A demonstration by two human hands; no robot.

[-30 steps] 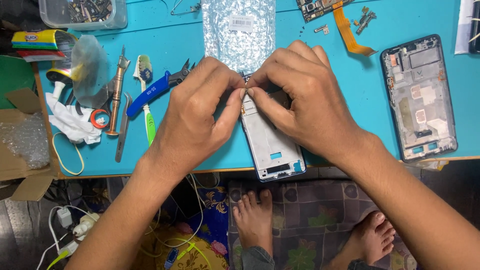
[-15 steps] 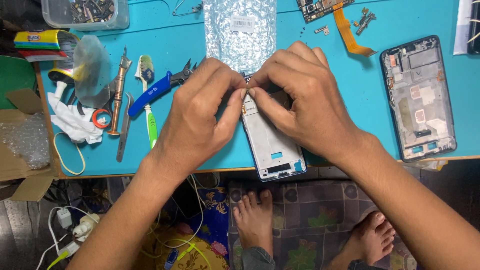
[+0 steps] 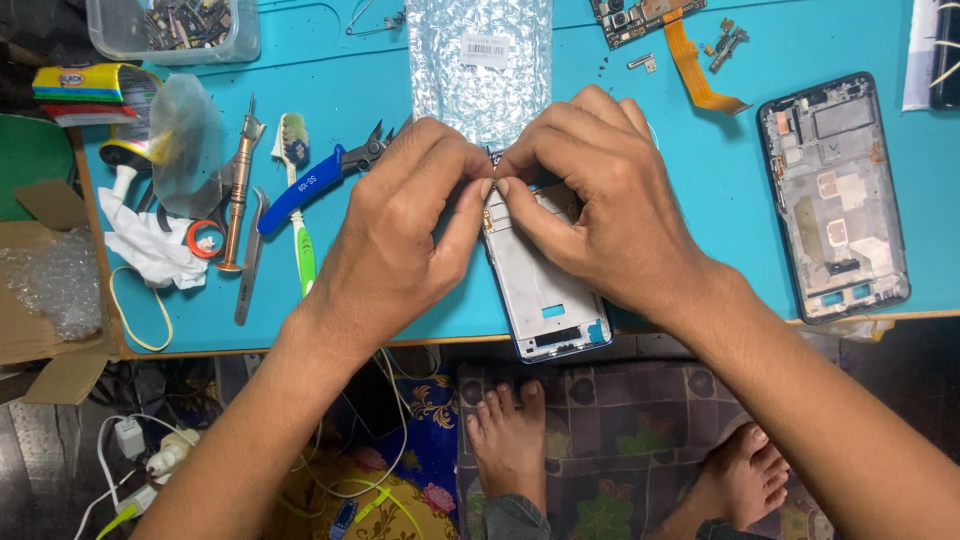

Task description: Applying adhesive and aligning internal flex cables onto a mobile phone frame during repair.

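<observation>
Almost nothing has moved since the earlier frames: both hands stay bunched over the same spot, and the tools lie where they lay.

From the head camera, the left hand (image 3: 400, 240) and the right hand (image 3: 600, 210) meet at the centre of the frame, thumbs and forefingers pressed tip to tip, pinching at something very small at the top edge of a white phone frame (image 3: 545, 295); what they pinch is too small to tell. That frame lies on the blue counter (image 3: 730, 200), its lower end reaching the counter's near edge at lower centre, its upper end hidden under the fingers.

Just above the hands, at upper centre, lies a silvery bubble bag (image 3: 480, 70). Left of the left hand are blue-handled cutters (image 3: 315, 180), a toothbrush (image 3: 298, 210), a screwdriver (image 3: 238, 190) and tweezers (image 3: 250, 260), all well apart from the phone frame. At the right of the frame lies a second, dark phone frame (image 3: 835, 200), apart from the right hand. An orange flex ribbon (image 3: 695, 70) and a circuit board (image 3: 640, 15) sit at upper right. A clear parts box (image 3: 170, 25) is at upper left.
</observation>
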